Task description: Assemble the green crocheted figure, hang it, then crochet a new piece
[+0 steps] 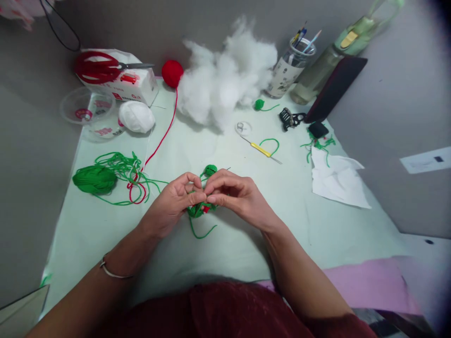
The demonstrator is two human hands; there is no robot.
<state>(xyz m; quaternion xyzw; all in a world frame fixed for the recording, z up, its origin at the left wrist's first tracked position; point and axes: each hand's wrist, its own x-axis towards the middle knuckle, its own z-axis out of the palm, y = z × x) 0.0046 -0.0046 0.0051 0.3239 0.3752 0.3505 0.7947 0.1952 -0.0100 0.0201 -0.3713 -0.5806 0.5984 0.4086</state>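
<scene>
A small green crochet piece (pixel 198 209) with bits of red hangs beneath my fingers, low over the table. My left hand (pixel 176 199) is closed on it, thumb and forefinger pinching its upper edge. My right hand (pixel 239 195) pinches at the same spot, its fingertips meeting those of the left; the exact thing between them is too small to make out. Just beyond the fingers shows a rounded green crocheted part (pixel 210 170), with a thin dark tip beside it. A loose green yarn tail (pixel 204 236) trails on the table below.
At left lie a green yarn skein (pixel 94 180), tangled strands, a white yarn ball (pixel 136 117) and red scissors (pixel 97 67) on a box. Behind are a red yarn ball (pixel 172 73) and white stuffing (pixel 225 75). A yellow-handled crochet hook (pixel 260 149) and paper (pixel 334 178) lie right.
</scene>
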